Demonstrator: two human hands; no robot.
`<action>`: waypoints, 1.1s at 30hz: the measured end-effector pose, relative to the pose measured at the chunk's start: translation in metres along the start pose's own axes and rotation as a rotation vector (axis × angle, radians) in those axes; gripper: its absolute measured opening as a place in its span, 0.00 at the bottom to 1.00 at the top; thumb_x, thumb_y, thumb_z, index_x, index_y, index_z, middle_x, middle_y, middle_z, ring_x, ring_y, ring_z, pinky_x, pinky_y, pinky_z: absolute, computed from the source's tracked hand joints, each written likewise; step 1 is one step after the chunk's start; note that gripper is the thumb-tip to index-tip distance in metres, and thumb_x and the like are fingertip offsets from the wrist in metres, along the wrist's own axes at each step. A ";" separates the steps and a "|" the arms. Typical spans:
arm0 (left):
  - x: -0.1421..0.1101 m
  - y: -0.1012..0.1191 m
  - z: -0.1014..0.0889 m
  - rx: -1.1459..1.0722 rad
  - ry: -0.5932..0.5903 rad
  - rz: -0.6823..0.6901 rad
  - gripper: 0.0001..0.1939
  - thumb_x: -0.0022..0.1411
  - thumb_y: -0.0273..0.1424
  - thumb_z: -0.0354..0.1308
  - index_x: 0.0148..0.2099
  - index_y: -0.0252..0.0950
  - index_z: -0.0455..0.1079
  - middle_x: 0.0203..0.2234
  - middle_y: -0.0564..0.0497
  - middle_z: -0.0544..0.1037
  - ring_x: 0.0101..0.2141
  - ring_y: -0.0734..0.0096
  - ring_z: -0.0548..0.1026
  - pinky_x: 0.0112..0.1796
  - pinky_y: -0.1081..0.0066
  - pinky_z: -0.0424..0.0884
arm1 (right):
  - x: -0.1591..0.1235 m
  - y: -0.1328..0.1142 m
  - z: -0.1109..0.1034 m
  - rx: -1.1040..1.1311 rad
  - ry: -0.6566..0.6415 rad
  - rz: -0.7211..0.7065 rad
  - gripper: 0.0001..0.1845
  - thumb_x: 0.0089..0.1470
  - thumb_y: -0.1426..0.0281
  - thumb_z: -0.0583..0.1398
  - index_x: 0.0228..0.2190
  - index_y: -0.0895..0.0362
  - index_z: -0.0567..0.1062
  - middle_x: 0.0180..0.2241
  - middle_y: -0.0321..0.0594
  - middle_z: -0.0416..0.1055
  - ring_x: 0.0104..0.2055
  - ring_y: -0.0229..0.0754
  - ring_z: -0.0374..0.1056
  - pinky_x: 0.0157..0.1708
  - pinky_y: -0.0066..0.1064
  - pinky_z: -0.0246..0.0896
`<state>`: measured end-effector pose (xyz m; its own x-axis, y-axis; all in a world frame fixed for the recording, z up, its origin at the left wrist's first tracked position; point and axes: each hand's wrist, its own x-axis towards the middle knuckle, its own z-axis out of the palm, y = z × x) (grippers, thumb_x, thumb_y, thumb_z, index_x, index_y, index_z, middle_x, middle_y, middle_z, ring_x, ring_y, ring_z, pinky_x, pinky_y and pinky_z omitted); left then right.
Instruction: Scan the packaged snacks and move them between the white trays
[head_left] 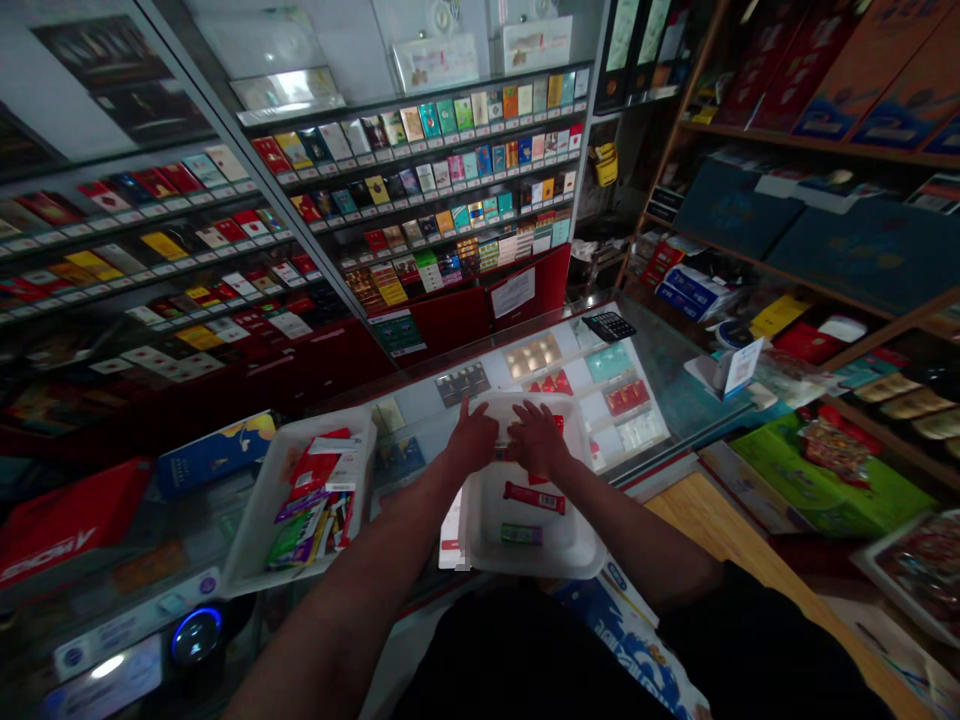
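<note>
A white plastic tub (491,545) stands on the glass counter in front of me, with a few small packets inside. My left hand (474,438) is over its far left part, one finger stretched up near the rim and the others partly bent. Beside it, my right hand (538,440) reaches palm down into the far part, fingers spread above red packets. Whether the fingertips touch anything is hidden. Nearer to me in the tub lie a red wrapped bar (535,497) and a green-and-purple packet (521,535).
A second white tub (251,525) with colourful packets stands at left, beside a blue box (217,455) and a red box (75,520). On the glass counter's far side rests a black calculator (610,326). Shelves of cigarette packs (442,175) line the back; a green box (825,465) stands right.
</note>
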<state>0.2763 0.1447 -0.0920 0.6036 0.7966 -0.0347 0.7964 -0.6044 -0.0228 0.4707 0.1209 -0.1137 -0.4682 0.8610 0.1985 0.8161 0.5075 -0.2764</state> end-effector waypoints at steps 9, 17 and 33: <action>-0.021 -0.003 -0.018 -0.134 0.229 -0.019 0.09 0.59 0.27 0.60 0.42 0.40 0.78 0.48 0.45 0.81 0.62 0.48 0.68 0.68 0.35 0.38 | 0.005 0.004 0.009 0.106 0.162 -0.061 0.13 0.59 0.74 0.61 0.46 0.56 0.80 0.59 0.51 0.71 0.67 0.57 0.59 0.66 0.58 0.49; -0.054 -0.013 -0.034 -0.203 0.398 -0.044 0.12 0.63 0.28 0.60 0.49 0.41 0.74 0.56 0.47 0.78 0.64 0.52 0.67 0.68 0.35 0.41 | 0.004 -0.015 -0.020 0.173 0.288 -0.126 0.16 0.57 0.73 0.64 0.48 0.53 0.79 0.58 0.48 0.72 0.66 0.57 0.59 0.65 0.59 0.50; -0.147 -0.060 -0.070 -0.182 0.473 0.037 0.13 0.65 0.27 0.58 0.50 0.44 0.77 0.55 0.50 0.80 0.66 0.56 0.65 0.70 0.39 0.42 | 0.006 -0.113 -0.030 0.199 0.303 -0.187 0.19 0.58 0.72 0.65 0.51 0.50 0.77 0.61 0.47 0.69 0.68 0.55 0.58 0.65 0.58 0.53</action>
<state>0.1424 0.0645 -0.0151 0.5492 0.7193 0.4255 0.7427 -0.6535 0.1462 0.3861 0.0677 -0.0534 -0.4570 0.7196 0.5228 0.6310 0.6766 -0.3797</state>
